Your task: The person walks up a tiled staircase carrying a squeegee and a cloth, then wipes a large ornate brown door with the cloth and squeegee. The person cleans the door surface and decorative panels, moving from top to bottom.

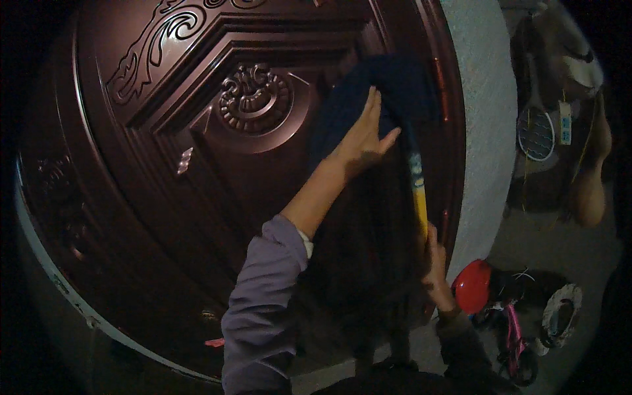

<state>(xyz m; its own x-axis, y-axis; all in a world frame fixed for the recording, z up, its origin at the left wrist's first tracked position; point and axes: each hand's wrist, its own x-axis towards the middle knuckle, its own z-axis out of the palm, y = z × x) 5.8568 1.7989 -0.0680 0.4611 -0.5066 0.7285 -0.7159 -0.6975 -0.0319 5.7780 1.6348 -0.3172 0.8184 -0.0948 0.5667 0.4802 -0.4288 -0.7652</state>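
A dark brown door [276,182] with raised carved ornament fills most of the view. Against its right part lies a dark blue thing [410,84], perhaps a cloth head; its edges blur into shadow. My left hand [368,131] is laid over this blue thing, fingers straight, thumb spread, grasping nothing. Whether the palm presses on it cannot be told. My right hand [434,259] is wrapped around the lower part of a yellow handle [420,207]. The handle's upper part is pale and printed, and reaches up to the blue thing; their joint is hidden in the dark.
A pale wall edge [486,128] borders the door on the right. Beyond it hang a racket [536,131] and a gourd-shaped object [590,197]. Lower down are a red rounded object [472,286], a pink item [514,328] and a pale ring-shaped object [562,316].
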